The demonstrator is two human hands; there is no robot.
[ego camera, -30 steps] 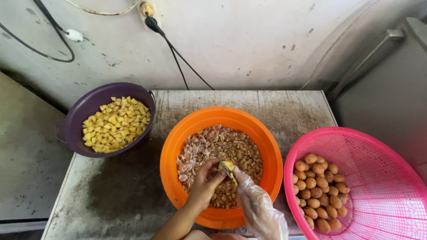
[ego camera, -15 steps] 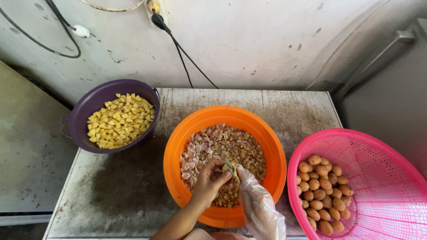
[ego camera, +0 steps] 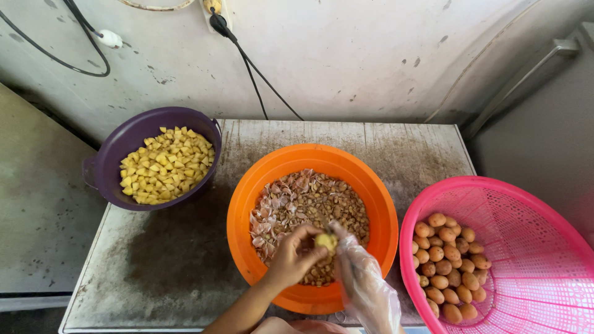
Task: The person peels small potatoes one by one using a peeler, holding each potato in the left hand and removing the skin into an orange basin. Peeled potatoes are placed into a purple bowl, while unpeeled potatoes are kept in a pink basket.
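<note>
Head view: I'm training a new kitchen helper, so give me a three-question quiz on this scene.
1. True or false: the purple bowl holds yellow cubes.
2. Which hand wears a clear plastic glove? A) left hand B) right hand
3. What fills the orange bowl under the hands?

Key: 1 true; 2 B; 3 peelings, below the small yellow peeled piece the hands hold. The pink basket holds brown unpeeled ones.
</note>
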